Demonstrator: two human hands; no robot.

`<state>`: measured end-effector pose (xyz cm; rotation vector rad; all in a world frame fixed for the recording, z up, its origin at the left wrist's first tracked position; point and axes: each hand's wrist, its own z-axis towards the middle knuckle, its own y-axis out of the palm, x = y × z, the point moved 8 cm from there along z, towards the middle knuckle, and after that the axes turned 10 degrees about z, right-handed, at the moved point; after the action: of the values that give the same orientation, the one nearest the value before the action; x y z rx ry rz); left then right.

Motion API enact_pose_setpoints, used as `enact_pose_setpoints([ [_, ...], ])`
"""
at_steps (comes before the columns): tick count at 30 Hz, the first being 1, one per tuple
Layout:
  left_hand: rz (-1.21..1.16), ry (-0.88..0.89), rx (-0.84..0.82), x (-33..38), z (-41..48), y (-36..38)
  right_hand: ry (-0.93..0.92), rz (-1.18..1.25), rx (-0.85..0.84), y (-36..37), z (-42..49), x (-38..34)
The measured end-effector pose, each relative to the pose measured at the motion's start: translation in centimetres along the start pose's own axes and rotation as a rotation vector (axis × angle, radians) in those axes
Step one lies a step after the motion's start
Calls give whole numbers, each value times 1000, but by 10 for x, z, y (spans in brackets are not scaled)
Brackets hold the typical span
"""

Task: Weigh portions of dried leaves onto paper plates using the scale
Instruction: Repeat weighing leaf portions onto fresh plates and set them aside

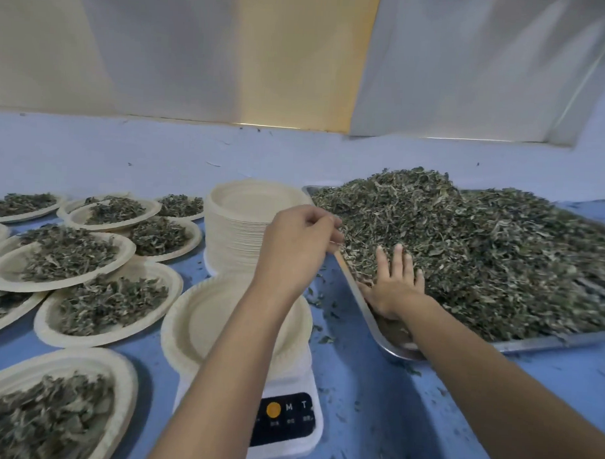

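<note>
On the blue table [364,379], right hand [395,287] lies flat in leaves [482,249]; left hand [299,237] curled, contents unclear.

a white plastic kitchen scale [281,417] stood at the near middle of the blue table [374,386], with an empty round paper plate [201,325] on it. directly behind it rose a tall stack of paper plates [239,234]. right of both lay a rectangular metal tray [547,341] holding a heap of dried green leaves [482,256]. left of the scale, leaf-filled paper plates [67,255] overlapped one another.
</note>
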<state>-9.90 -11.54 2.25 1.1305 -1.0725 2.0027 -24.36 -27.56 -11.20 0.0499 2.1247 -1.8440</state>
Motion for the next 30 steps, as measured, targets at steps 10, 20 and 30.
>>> enact_pose_setpoints([
  [10, -85, 59, 14, 15, 20, 24, -234, 162, 40, -10, 64, -10],
  [20, -162, 11, 54, 3, 27, 15, -355, -28, 421, -33, 60, -28],
  [30, -175, -6, 50, -1, 25, 18, -208, 197, 184, -10, 68, -17],
])
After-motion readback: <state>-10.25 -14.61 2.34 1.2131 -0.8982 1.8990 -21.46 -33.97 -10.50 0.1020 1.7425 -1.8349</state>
